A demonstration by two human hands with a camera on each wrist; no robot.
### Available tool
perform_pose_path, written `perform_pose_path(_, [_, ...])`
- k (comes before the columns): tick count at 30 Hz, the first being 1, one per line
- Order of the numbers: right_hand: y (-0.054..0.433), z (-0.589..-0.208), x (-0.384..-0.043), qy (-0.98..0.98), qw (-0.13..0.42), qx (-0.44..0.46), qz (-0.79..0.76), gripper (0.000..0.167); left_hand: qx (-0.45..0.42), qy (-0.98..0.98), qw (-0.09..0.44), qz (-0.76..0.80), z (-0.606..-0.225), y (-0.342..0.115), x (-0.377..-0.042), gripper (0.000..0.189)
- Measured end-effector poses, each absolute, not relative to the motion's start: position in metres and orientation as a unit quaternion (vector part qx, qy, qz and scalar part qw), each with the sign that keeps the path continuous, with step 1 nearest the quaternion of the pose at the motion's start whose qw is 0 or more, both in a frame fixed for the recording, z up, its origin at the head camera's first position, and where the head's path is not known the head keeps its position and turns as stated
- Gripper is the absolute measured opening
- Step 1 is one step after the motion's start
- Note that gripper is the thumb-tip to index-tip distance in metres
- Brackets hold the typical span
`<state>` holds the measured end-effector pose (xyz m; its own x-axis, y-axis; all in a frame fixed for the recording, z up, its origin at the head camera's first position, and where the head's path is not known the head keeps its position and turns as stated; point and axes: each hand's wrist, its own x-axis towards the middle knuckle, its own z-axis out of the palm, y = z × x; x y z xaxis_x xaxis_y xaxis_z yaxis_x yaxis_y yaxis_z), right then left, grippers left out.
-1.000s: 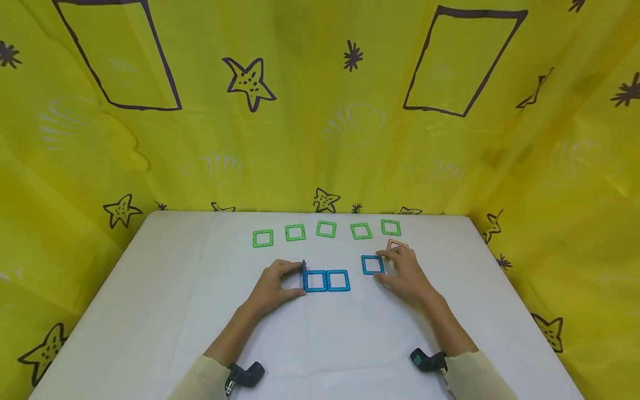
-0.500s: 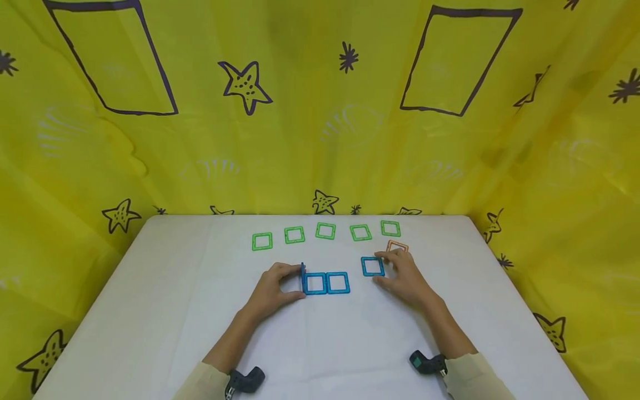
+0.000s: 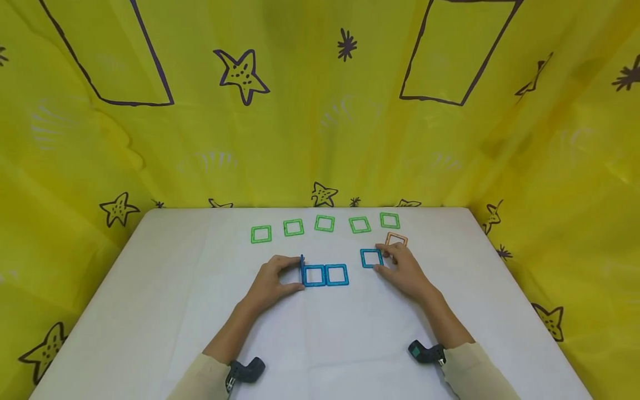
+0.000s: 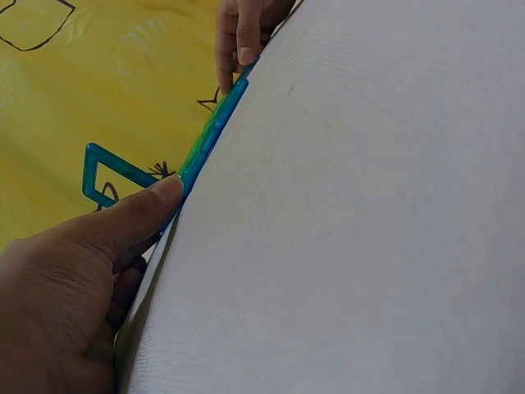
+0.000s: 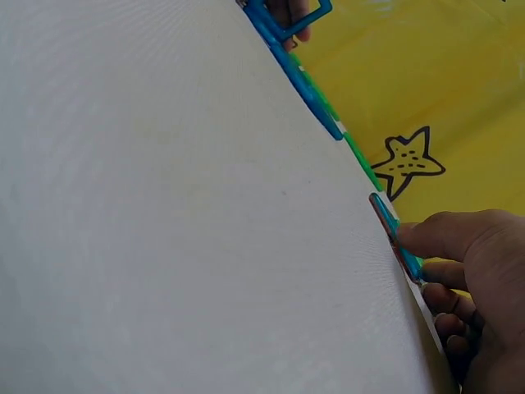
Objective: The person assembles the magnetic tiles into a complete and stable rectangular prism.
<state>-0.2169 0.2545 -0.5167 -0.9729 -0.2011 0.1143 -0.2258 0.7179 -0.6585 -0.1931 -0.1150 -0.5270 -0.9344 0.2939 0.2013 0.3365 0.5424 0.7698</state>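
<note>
My left hand (image 3: pixel 272 280) grips an upright blue square magnetic tile (image 3: pixel 302 269) between thumb and fingers, one at each side edge. This tile stands at the left end of two flat blue tiles (image 3: pixel 337 284), which lie edge to edge in a row. The left wrist view shows the upright tile (image 4: pixel 123 167) beyond my thumb. To the right, apart from the row, my right hand (image 3: pixel 405 272) pinches another blue square tile (image 3: pixel 362 258) by its right corners. In the right wrist view, a reddish strip shows along the underside of this tile (image 5: pixel 381 209).
Several green square tiles (image 3: pixel 261 241) form a spaced line near the back of the white table (image 3: pixel 320 344). An orange tile (image 3: pixel 397 234) lies just behind my right hand, partly covered by it. A yellow curtain (image 3: pixel 300 139) surrounds the back and sides.
The head view has tilted slightly. Both hands keep hold of their blue tiles in nearly the same places, and a little more of the orange tile shows behind the right hand.
</note>
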Motion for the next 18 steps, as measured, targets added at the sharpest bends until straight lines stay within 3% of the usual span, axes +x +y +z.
perform_pose_path(18, [0.2565, -0.5105, -0.2192, -0.881, 0.043, 0.105, 0.459, 0.050, -0.181, -0.877, 0.031, -0.444, -0.5256, -0.1147, -0.1927, 0.064])
